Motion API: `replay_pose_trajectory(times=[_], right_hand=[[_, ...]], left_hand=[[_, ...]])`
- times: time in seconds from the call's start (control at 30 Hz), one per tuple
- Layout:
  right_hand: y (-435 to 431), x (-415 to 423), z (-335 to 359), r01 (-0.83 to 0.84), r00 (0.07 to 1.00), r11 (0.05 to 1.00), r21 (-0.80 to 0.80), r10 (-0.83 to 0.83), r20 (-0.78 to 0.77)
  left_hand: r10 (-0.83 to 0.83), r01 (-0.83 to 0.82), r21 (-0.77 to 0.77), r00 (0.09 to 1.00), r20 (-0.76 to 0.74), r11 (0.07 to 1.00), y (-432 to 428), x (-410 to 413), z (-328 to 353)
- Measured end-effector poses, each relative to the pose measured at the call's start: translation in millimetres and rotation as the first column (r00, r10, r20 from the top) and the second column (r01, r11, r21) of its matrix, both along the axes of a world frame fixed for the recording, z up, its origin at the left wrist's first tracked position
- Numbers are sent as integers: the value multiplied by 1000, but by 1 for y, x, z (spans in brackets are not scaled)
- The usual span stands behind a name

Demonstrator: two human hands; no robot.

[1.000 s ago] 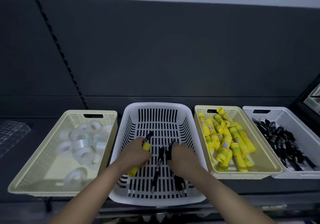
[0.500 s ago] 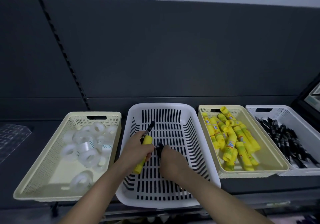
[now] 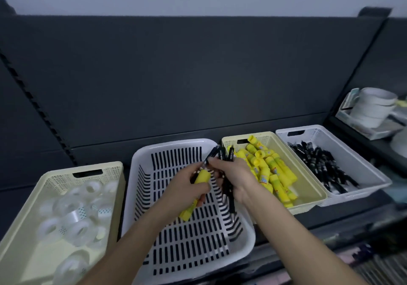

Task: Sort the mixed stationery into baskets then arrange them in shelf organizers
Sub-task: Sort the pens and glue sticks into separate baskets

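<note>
Both forearms reach in from the near edge over the white slatted basket [image 3: 136,198]. The left hand [image 3: 187,185] curls round a yellow glue stick [image 3: 203,176], its lower end slanting towards the basket floor. Just to its right, the right hand [image 3: 239,178] grips a bundle of black pens [image 3: 222,153], with their ends poking up past the fingers. To the far right sits a cream basket [image 3: 309,189] of glue sticks.

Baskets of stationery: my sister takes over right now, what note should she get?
Hands: left hand grips a yellow glue stick; right hand grips a bunch of black pens, both above the white slotted basket.
Sorted: tape rolls in the left cream basket, glue sticks in the right cream basket, pens in the far-right white basket.
To do: drop the held items into their baskets, then fill the shelf organizers.
</note>
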State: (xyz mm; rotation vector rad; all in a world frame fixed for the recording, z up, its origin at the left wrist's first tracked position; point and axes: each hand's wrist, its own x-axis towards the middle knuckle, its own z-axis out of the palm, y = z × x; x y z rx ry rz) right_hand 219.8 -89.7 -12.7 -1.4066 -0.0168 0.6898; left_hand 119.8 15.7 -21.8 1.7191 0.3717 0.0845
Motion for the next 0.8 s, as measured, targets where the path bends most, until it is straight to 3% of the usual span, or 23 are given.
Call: replay_pose_trajectory(times=[0.27, 0.4, 0.6, 0.8], right_hand=[[-61, 65, 27, 210, 976, 974, 83, -214, 43], [-119, 125, 35, 359, 931, 932, 44, -361, 54], [-200, 203, 21, 208, 978, 978, -18, -209, -6], [-234, 242, -6, 77, 974, 936, -343, 2, 225]], left_hand=[[-117, 119, 161, 993, -25, 980, -57, 66, 21], [-63, 73, 203, 996, -56, 977, -99, 109, 17], [119, -94, 204, 986, -117, 974, -149, 172, 2], [262, -201, 360, 956, -130, 911, -175, 202, -16]])
